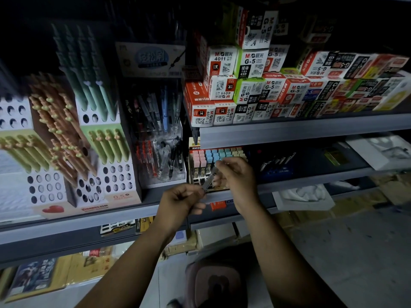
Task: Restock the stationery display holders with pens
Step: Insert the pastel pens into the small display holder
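Both hands hold one slim clear pen (210, 178) in front of the shelf edge. My left hand (182, 200) pinches its lower end, and my right hand (235, 176) pinches its upper end. The pen slants up to the right, just before a rack of pastel-capped lead cases (216, 155). Left of it stands a clear acrylic holder (163, 156) with red, black and clear gel pens. Further left, white perforated display holders (45, 187) carry orange, green and mint pens, with several holes bare.
Stacked refill boxes (251, 85) fill the upper right shelf. The grey shelf edge (89, 221) runs under the holders. Dark items and white packets lie on the lower right shelf (311, 174). Books and cartons sit below, and a pink stool (213, 283) stands on the floor.
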Action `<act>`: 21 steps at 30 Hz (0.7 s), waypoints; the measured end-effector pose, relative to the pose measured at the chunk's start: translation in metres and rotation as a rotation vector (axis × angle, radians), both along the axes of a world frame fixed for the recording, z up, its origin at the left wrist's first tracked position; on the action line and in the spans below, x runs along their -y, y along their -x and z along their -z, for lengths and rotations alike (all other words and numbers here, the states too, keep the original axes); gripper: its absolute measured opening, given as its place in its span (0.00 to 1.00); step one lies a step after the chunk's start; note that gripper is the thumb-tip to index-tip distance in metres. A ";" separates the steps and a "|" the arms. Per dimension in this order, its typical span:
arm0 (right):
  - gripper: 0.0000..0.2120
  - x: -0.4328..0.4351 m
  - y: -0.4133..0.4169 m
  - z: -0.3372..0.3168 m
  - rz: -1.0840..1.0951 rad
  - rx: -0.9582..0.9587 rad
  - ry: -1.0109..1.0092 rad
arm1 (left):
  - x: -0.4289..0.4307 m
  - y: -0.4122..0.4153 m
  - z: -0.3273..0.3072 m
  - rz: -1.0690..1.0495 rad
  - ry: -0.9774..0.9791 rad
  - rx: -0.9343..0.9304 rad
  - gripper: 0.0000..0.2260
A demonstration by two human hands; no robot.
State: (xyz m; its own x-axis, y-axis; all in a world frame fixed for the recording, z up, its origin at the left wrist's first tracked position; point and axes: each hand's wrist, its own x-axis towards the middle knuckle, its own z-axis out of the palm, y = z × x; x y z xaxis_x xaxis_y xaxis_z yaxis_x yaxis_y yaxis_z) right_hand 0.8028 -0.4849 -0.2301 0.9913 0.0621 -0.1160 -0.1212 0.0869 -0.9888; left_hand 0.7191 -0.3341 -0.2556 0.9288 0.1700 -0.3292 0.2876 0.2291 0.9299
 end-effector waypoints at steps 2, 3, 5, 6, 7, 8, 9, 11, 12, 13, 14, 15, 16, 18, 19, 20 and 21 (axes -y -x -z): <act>0.07 -0.001 0.000 0.003 0.031 -0.007 0.015 | 0.000 -0.001 0.002 0.002 -0.005 -0.006 0.05; 0.07 -0.001 -0.001 0.005 0.045 0.002 0.033 | 0.000 -0.001 0.001 -0.001 -0.001 -0.010 0.05; 0.05 0.000 -0.004 0.008 0.113 0.026 0.055 | -0.001 -0.002 0.001 -0.030 0.016 -0.027 0.06; 0.04 0.000 -0.007 0.010 0.163 0.036 0.054 | -0.002 -0.003 0.002 -0.048 0.024 -0.038 0.06; 0.03 0.001 -0.009 0.012 0.215 0.047 0.049 | -0.004 -0.003 0.003 -0.059 0.026 -0.048 0.06; 0.02 0.001 -0.012 0.013 0.260 0.061 0.048 | -0.006 -0.003 0.004 -0.067 0.025 -0.052 0.06; 0.03 0.000 -0.014 0.014 0.291 0.079 0.054 | -0.008 -0.002 0.005 -0.071 0.020 -0.054 0.06; 0.03 -0.001 -0.017 0.017 0.314 0.120 0.084 | -0.012 -0.001 0.008 -0.071 0.001 -0.058 0.06; 0.03 -0.002 -0.018 0.020 0.313 0.139 0.110 | -0.014 0.000 0.009 -0.067 -0.013 -0.060 0.06; 0.03 -0.003 -0.019 0.023 0.311 0.156 0.140 | -0.016 0.001 0.010 -0.059 -0.033 -0.059 0.05; 0.04 -0.004 -0.021 0.027 0.309 0.172 0.180 | -0.018 0.002 0.011 -0.047 -0.058 -0.057 0.05; 0.04 -0.006 -0.022 0.030 0.307 0.193 0.227 | -0.021 0.003 0.012 -0.035 -0.087 -0.052 0.05; 0.03 -0.007 -0.024 0.033 0.306 0.216 0.284 | -0.023 0.003 0.012 -0.025 -0.113 -0.043 0.04; 0.04 -0.009 -0.026 0.037 0.296 0.275 0.392 | -0.027 0.003 0.012 -0.018 -0.154 -0.022 0.05; 0.05 -0.010 -0.027 0.038 0.290 0.301 0.433 | -0.029 0.003 0.011 -0.018 -0.179 -0.013 0.05; 0.05 -0.011 -0.026 0.039 0.288 0.324 0.470 | -0.030 0.003 0.010 -0.015 -0.213 -0.006 0.06; 0.06 -0.011 -0.026 0.039 0.287 0.345 0.503 | -0.031 0.003 0.010 -0.007 -0.257 0.000 0.07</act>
